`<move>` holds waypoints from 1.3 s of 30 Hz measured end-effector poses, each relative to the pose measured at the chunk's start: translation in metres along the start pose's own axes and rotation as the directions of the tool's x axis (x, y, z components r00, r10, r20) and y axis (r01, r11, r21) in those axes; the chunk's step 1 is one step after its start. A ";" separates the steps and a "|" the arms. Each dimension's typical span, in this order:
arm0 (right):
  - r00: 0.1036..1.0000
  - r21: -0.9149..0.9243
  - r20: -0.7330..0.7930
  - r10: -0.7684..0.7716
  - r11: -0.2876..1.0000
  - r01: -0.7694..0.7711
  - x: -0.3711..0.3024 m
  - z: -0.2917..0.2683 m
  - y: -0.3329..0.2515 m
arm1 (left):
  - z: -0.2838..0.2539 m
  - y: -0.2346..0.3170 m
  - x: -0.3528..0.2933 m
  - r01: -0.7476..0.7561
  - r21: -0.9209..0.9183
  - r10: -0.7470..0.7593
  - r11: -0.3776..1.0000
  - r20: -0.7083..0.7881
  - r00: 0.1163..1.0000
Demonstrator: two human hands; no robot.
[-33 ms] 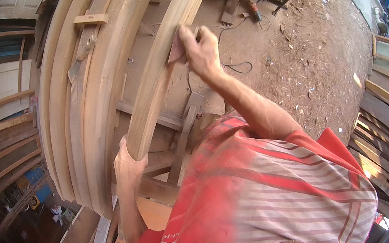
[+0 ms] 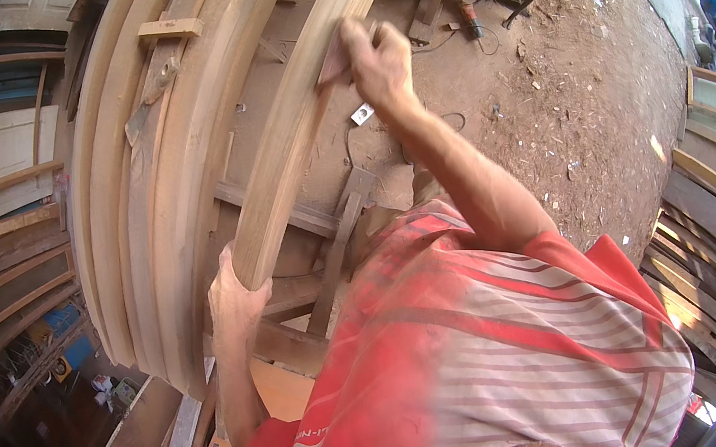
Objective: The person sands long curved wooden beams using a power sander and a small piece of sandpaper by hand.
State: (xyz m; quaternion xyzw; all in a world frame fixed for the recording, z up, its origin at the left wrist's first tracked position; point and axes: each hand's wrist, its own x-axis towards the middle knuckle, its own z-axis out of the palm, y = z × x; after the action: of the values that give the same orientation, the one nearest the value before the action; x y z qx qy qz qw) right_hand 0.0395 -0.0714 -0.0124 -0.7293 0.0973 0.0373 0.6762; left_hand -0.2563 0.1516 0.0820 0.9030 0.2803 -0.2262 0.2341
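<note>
A long pale wooden board (image 2: 295, 132) runs slantwise from near my left side up to the far edge of the view. Its near end is gripped by my left hand (image 2: 237, 297), the thumb on the right edge. My right hand (image 2: 378, 58) is closed on a reddish-brown piece of sandpaper (image 2: 334, 60), pressed against the board's right edge and face further up. Part of the sandpaper is hidden under my fingers.
Several long planks (image 2: 174, 185) lie side by side left of the board, with a small wood block (image 2: 170, 29) on top. An angle grinder (image 2: 469, 14) with a cord lies on the chip-strewn ground (image 2: 561, 103). Timber (image 2: 704, 275) is stacked at the right.
My right hand has slid the sandpaper further away along the board, up and slightly right. A small white object on the ground now shows below my hand. My left hand stays put.
</note>
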 end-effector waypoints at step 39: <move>0.990 0.299 -0.040 -0.137 0.944 0.143 0.044 0.007 0.008 | 0.022 -0.030 0.004 -0.221 0.039 0.224 0.975 -0.171 0.959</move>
State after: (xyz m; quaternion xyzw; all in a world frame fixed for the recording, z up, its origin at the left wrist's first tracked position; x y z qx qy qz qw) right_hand 0.0814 -0.0685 -0.0293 -0.6232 0.0563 -0.0329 0.7793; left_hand -0.2776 0.1637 0.0536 0.9474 0.1943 -0.1212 0.2238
